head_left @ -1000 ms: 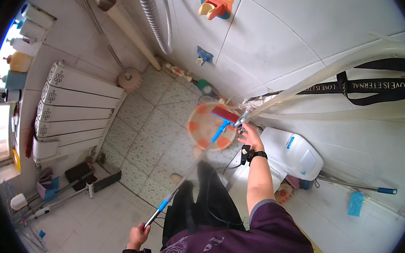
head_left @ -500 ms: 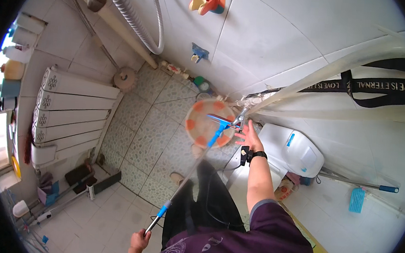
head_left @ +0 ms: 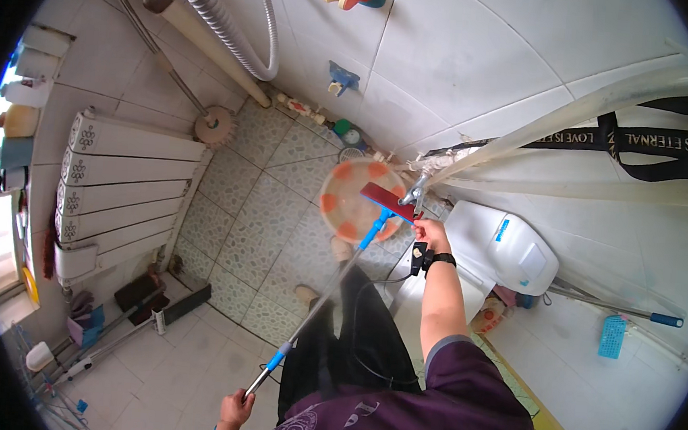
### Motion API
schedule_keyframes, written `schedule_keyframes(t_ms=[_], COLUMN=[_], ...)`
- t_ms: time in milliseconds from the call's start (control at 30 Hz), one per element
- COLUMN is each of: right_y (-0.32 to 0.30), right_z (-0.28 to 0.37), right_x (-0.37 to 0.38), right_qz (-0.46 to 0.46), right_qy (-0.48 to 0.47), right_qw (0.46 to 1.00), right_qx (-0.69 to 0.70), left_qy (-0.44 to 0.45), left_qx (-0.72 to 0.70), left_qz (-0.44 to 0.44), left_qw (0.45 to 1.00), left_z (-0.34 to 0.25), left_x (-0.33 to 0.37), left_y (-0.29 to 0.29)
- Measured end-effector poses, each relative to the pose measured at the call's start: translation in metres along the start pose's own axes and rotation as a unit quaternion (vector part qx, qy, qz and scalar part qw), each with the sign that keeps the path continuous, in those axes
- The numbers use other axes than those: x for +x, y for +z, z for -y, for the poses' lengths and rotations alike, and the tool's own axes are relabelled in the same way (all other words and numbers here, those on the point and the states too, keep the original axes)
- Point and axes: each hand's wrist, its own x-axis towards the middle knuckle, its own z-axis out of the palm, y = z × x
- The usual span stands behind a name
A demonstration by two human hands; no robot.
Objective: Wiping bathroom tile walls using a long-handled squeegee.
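My left hand (head_left: 236,410) is wrapped round the lower end of a long silver-and-blue pole, part of a long-handled squeegee (head_left: 373,232). The pole runs up across my dark trousers. Its head, with a dull red pad (head_left: 386,196) facing up, hangs over an orange-and-white basin (head_left: 336,206). My right hand (head_left: 433,236) has its fingers closed at the right end of that head; the exact fingertip contact is partly hidden. Just above this hand, a metal tap (head_left: 415,195) sticks out from the wall.
A white toilet (head_left: 503,248) stands right of my right arm. A white radiator (head_left: 123,194) is at the left, with a broom (head_left: 183,303) and other tools below it. A long-handled brush (head_left: 215,126) leans in the far corner. Grey hoses hang on the far wall.
The squeegee head has turned so its red pad now faces up. My right hand, open with fingers spread before, has closed at the head's end. My left hand keeps its hold.
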Motion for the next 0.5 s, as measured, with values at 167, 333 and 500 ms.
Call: schedule_keyframes(t_ms=[167, 333, 500], right_y=[0.022, 0.006, -0.035], right_z=[0.002, -0.007, -0.007], right_x=[-0.017, -0.025, -0.042], right_qz=[0.003, -0.064, -0.077], right_qy=[-0.116, -0.113, -0.128], right_qw=[0.984, 0.984, 0.982], right_qx=[-0.133, -0.124, -0.115], left_qy=[-0.023, -0.030, 0.017], left_qx=[-0.003, 0.001, 0.003], left_qz=[0.009, 0.025, 0.033], left_qw=[1.000, 0.999, 0.999], left_z=[0.000, -0.006, -0.010], left_x=[-0.004, 0.000, 0.012], left_y=[-0.004, -0.003, -0.003])
